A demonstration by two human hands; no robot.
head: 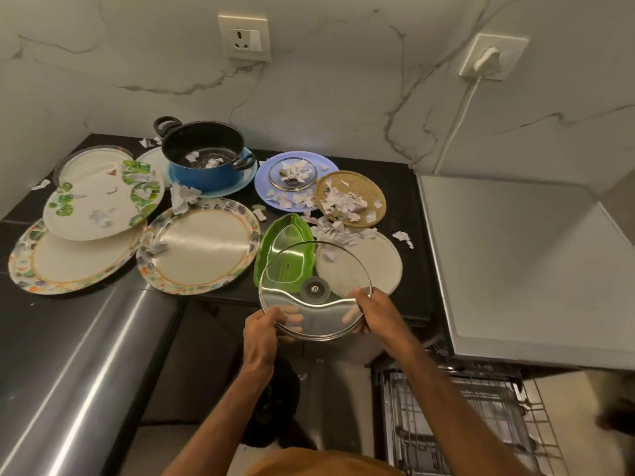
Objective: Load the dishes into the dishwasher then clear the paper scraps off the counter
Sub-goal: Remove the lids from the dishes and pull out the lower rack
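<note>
I hold a large glass lid [314,269] with a steel rim above the counter's front edge. My left hand [263,329] grips its near-left rim and my right hand [372,310] grips its near-right rim. Under it lie a green leaf-shaped dish [287,235] and a plain white plate [369,262]. Paper scraps [340,201] cover a woven mat [350,182], a lilac plate [268,182] with a small glass lid [292,173], and the black counter [402,201]. A blue pot [206,156] holds scraps. The dishwasher rack [457,420] stands pulled out at lower right.
Several patterned plates [199,249] lie overlapped on the left half of the counter. A steel appliance top [515,262] sits at the right, above the rack. A curved steel surface [79,372] fills the lower left. Two wall sockets [244,37] are behind, one with a plugged cable.
</note>
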